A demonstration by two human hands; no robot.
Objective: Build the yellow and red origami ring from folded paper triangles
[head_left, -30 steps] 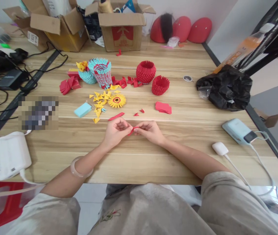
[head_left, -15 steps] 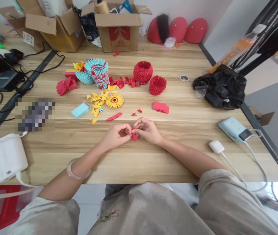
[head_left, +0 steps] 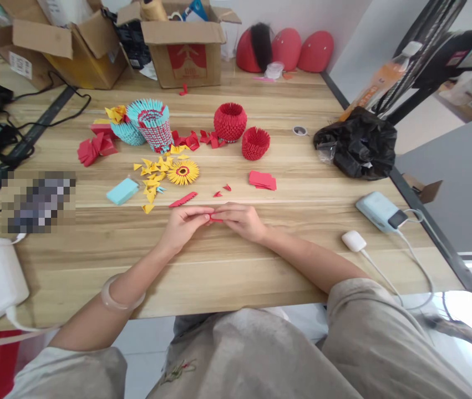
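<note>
One left hand and one right hand, both nearly closed, pinch a small red paper piece between them at the tabletop, near two folded red bits, so uneven pressure or a slipping thumb could skew its fold.

Head-worn view, facing forward and down across the tabletop

The camera looks from the wearer's head, close above the shirt at 6 o'clock, which is the nearest thing in view. The left grip and the right grip come at middle range, just below the centre, while the printed cardboard box at 11 o'clock and the pale wall at 1 o'clock stand well beyond. The angle is wide (it even catches the bottle at 2 o'clock).
</note>
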